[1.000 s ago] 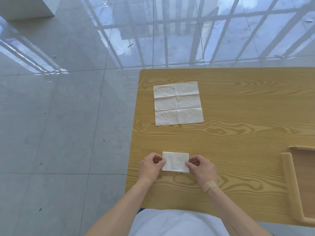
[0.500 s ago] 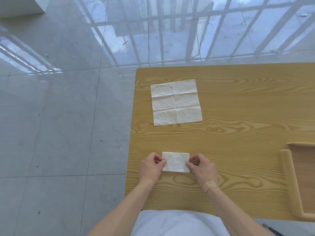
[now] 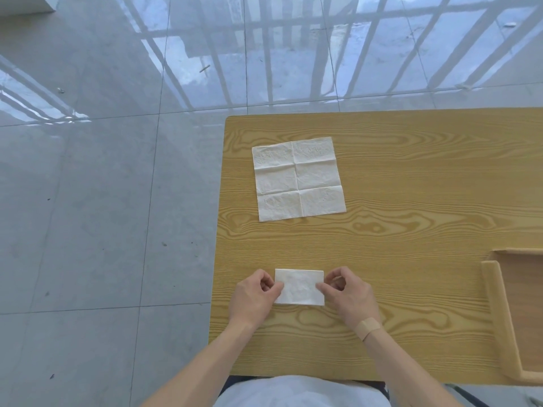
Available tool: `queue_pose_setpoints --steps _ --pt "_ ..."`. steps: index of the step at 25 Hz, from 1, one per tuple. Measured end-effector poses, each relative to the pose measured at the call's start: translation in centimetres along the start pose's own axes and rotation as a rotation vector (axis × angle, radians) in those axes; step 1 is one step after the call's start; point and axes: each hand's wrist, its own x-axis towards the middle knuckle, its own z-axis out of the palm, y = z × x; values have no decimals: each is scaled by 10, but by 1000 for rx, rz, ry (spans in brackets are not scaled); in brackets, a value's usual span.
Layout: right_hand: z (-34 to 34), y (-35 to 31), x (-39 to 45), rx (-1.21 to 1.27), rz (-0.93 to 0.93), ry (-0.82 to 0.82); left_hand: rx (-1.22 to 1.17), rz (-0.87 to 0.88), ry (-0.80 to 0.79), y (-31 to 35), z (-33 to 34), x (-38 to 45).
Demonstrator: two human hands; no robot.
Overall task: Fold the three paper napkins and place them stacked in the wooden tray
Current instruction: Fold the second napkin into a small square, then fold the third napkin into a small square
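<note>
The left hand point(image 3: 255, 295) and right hand point(image 3: 346, 293) are each pinching one short edge of a small white folded paper napkin point(image 3: 299, 287) — it is lying flat near the front edge of the light wood-grain table point(image 3: 411, 207). A white unfolded creased paper napkin point(image 3: 298, 179) is lying flat farther back, well apart from it. The light wooden tray point(image 3: 499, 312) is sitting at the table's right side — only partly in view.

Two paper napkins are counted on one table point(image 3: 411, 177): one folded napkin point(image 3: 299, 287) near the table's front edge and one unfolded napkin point(image 3: 298, 178) farther back. One wooden tray point(image 3: 499, 315) is seen at the table's right side. Two hands are counted, the left hand point(image 3: 252, 298) and the right hand point(image 3: 348, 295), and one adhesive plaster point(image 3: 367, 326).
</note>
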Motion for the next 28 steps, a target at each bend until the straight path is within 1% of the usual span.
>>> queue_pose_setpoints --steps 2,3,5,7,9,11,13,18,23,25,28 --pt "-10 -5 13 -17 -83 27 -62 34 -14 0 -9 6" --pt "-17 -9 23 -71 -164 62 -41 84 -12 2 -15 12" --pt "-30 -19 46 -212 -373 178 90 221 24 6 -27 29" --pt "-43 -29 73 -334 -568 303 225 383 107 15 -40 51" --pt "-55 -34 100 -443 -683 340 335 521 202 24 -49 74" --pt "-62 -33 123 -515 -726 307 416 610 266 30 -53 94" --pt "-64 -27 136 -544 -745 285 439 642 289 31 -54 108" --pt "-58 -22 148 -530 -779 342 441 681 356 30 -48 125" --pt "-56 -19 144 -526 -834 381 427 716 380 30 -44 121" --pt "-55 -14 139 -533 -847 398 391 719 366 30 -43 116" --pt "-53 -4 131 -510 -862 392 251 657 322 31 -44 108"
